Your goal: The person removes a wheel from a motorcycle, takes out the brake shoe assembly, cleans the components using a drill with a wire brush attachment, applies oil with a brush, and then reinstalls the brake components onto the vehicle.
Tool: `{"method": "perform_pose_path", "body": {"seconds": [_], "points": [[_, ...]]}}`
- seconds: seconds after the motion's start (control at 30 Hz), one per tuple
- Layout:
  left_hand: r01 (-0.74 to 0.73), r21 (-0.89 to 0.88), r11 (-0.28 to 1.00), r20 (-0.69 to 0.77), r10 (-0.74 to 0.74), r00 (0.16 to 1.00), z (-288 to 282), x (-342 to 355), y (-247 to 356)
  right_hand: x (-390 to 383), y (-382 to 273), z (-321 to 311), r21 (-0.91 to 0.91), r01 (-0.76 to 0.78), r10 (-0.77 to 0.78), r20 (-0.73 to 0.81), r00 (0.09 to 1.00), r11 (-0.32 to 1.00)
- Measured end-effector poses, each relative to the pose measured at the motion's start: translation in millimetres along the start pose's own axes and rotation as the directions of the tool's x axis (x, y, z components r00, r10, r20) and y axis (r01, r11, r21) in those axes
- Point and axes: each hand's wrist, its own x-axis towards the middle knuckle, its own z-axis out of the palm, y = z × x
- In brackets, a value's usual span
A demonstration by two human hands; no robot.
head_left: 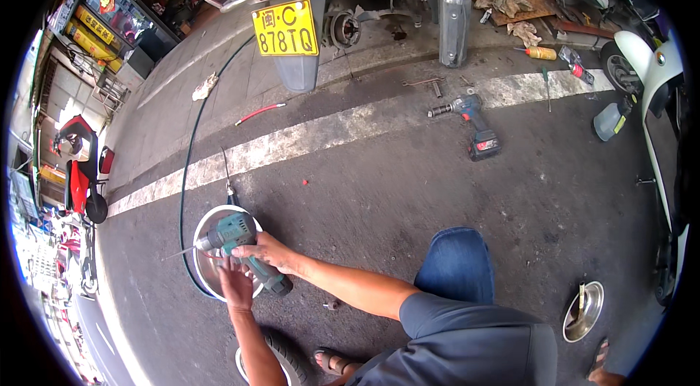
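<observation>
My right hand [270,251] is closed round the grip of a teal cordless drill [235,229]. A long thin bit points left from its chuck. Just below the chuck is my left hand [237,287], its fingers stretched upward and slightly apart; the drill partly covers their tips. Beside those fingers runs a thin red line I cannot identify. Both hands are over a round basin [199,273] with a pale rim, whose inside is mostly hidden. Below it a tyre [288,357] lies partly behind my left forearm.
Ahead stands a raised vehicle rear with a grey silencer [454,25]. A dark hose [191,149] curves past the basin. On the asphalt lie a second cordless tool [477,123], a red tube [260,114], a spray bottle [611,121] and a metal bowl [596,302]. A red scooter [82,167] stands left.
</observation>
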Motion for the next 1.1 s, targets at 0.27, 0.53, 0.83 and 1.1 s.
{"method": "perform_pose_path", "body": {"seconds": [0.27,0.53,0.83,1.1], "points": [[-0.450,0.164,0.878,0.135,0.432,0.892,81,-12,102,-25,8,77,0.409,-0.257,0.088,0.389,0.917,0.876],[-0.584,0.244,0.774,0.391,0.472,0.790,165,-5,148,-18,9,117,0.738,-0.273,-0.157,0.455,0.877,0.617],[-0.451,0.235,0.861,0.343,0.361,0.868,220,10,142,-58,-69,112,0.714,-0.271,0.098,0.274,0.957,0.645],[-0.304,0.229,0.925,0.343,0.215,0.914,248,-33,122,-64,-86,97,0.136,0.100,-0.119,0.137,0.983,0.986]]}}
